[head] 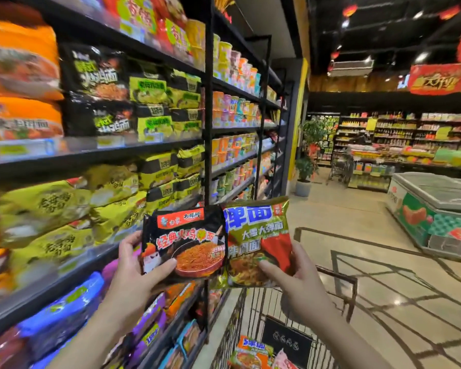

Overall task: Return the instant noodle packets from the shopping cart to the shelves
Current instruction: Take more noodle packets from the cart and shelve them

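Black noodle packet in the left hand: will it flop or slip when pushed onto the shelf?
The black noodle packet stays flat held at one edge by the left hand, so probably fairly stiff and light. Its glossy wrapper may slide easily.

I see shelves (96,151) on the left packed tight with noodle packs (45,206); a black upright post (208,102) blocks the front, while the aisle floor (357,222) right lies open.

A chest freezer (434,209) stands right, a potted plant (305,166) beyond, perhaps red lanterns (349,9) overhead.
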Tool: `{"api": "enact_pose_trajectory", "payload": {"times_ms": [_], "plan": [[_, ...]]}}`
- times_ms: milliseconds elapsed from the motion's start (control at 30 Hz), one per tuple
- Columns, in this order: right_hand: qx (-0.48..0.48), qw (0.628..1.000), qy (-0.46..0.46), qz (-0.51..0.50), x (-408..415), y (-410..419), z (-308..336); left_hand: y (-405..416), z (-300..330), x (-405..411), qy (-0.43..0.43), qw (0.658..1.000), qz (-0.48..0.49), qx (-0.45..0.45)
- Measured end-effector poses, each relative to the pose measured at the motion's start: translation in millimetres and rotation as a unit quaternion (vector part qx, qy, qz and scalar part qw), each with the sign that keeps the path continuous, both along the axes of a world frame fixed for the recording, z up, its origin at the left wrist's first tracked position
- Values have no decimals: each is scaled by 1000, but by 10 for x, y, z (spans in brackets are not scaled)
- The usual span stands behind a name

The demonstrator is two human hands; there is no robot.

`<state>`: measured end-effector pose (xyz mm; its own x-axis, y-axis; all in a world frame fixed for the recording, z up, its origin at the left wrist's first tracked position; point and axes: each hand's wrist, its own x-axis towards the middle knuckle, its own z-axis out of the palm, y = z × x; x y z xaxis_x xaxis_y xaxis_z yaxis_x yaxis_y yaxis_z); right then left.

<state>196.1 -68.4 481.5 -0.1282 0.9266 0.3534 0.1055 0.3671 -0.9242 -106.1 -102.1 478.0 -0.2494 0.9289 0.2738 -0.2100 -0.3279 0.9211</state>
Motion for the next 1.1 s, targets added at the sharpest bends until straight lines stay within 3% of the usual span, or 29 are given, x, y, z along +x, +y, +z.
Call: {"api": "enact_pose_trajectory", "payload": {"times_ms": [433, 800, 1100], "plan": [[52, 976, -8, 213, -2150, -843, 217, -2180, 115, -1712, 41, 965, 258, -23], [11, 921, 35, 389, -4006, -2869, 116, -5169, 211, -2851, 40, 913, 404, -34], [-13, 845, 55, 532, -5117, -4598, 202, -7356, 198, -3157, 61, 828, 557, -10]]}}
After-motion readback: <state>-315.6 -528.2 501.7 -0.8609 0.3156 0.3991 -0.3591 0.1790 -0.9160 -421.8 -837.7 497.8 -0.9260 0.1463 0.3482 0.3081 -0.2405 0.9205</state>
